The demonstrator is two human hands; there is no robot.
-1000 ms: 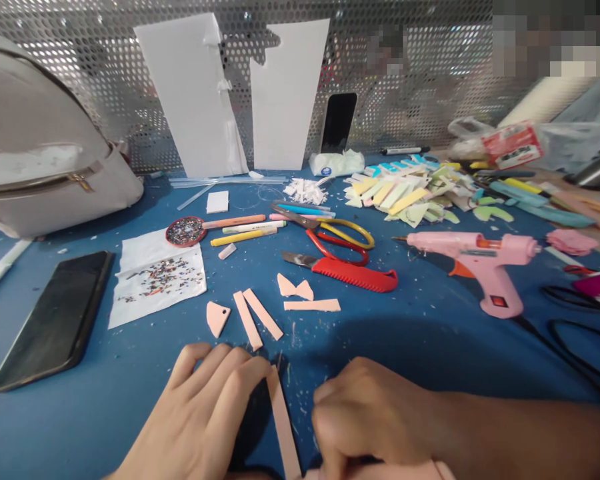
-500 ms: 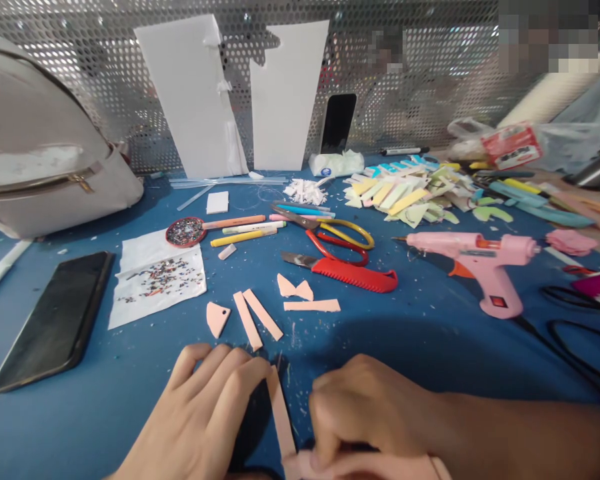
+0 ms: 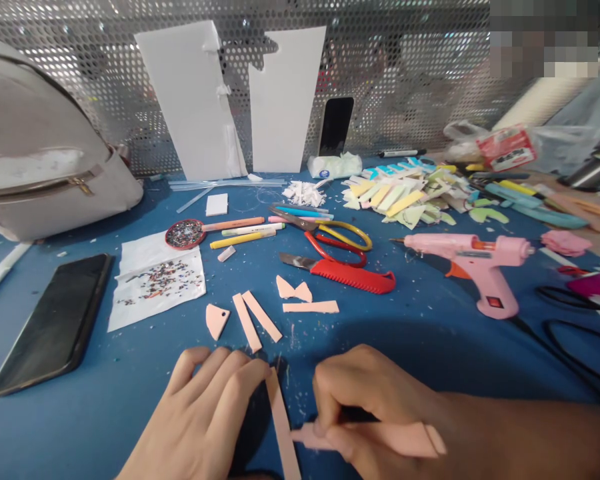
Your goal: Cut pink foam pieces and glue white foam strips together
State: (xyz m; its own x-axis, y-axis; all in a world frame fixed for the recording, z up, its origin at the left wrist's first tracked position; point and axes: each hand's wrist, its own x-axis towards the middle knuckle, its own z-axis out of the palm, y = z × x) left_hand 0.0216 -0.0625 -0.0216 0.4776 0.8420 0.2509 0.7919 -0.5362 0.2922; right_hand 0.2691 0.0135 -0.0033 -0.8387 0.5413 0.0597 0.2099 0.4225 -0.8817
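a narrow peach strip (image 3: 281,421) is laid on the blue tabletop (image 3: 145,373) at the near edge of the view, between the two hands. its long axis is run from far to near, with the near end slanted a little to the right and cut off by the bottom of the view.

the far end is met by the fingertips of the left hand (image 3: 200,413), which is set palm down with the fingers bent; whether the strip is pinched or only pressed there cannot be told, as the thumb is mostly hidden.

a pale pink marker pen (image 3: 395,440) is gripped closely in the bent fingers of the right hand (image 3: 360,393). the pen is held across the strip's line, its tip aimed left at the strip's right edge; whether that edge is touched cannot be made out. by its tip, the right hand's side is nearer to the strip's middle, while the far end is covered by the left.

beyond the left hand, two short peach strips (image 3: 247,323) are placed side by side.
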